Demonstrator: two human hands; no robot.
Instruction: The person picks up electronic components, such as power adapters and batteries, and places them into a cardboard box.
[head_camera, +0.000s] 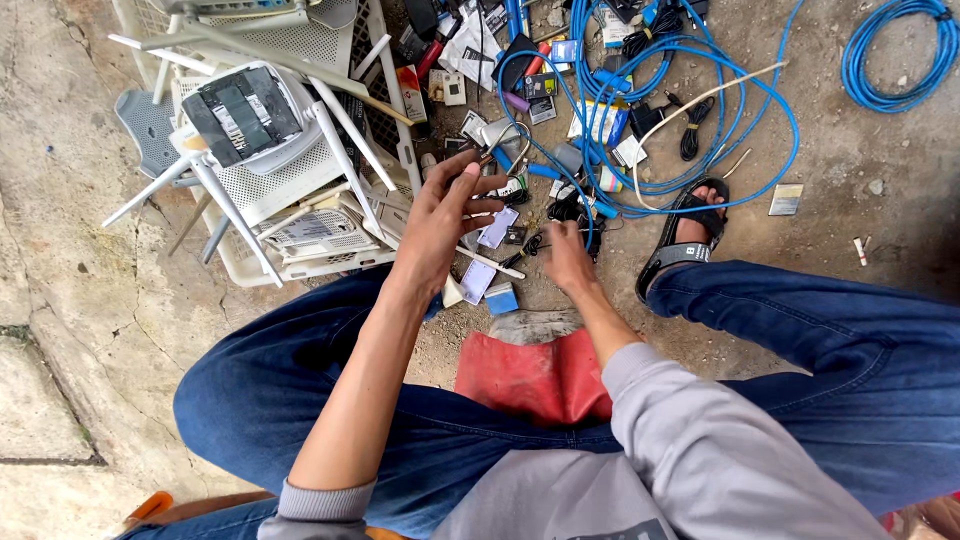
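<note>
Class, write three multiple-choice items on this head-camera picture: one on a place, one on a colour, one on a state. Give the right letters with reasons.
1. Where do the white plastic routers with long antennas lie?
A. left of the hands
B. on the person's lap
C. right of the sandal

2. What colour are the long looped cables on the ground?
A. red
B. blue
C. green

3. How is the left hand held?
A. flat on the ground
B. raised, fingers pinching a small dark part
C. tucked into a pocket

Answers: 1 A, the routers are piled in a white plastic basket left of both hands. 2 B, the loops by the black sandal are blue. 3 B, the left hand is lifted with fingertips together, while the right hand reaches down to the small parts.
</note>
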